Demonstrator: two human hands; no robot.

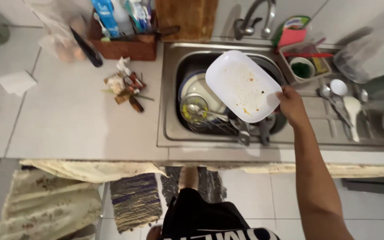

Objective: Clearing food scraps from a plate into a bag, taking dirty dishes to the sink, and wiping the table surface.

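My right hand (pixel 291 106) grips the right edge of a white rectangular plate (pixel 241 84) smeared with food bits and holds it tilted above the steel sink (pixel 170 129). Below the plate the sink holds stacked plates (pixel 194 86), a glass with a spoon (pixel 196 109) and several utensils (pixel 245 131). My left hand is out of view.
A tap (pixel 256 20) stands behind the sink. On the right drainboard lie spoons (pixel 338 100) and a small tray with a green sponge (pixel 303 66). A wicker basket of bottles (pixel 123 33), a knife (pixel 85 46), food scraps (pixel 125 86) and a napkin (pixel 16 82) sit on the left counter.
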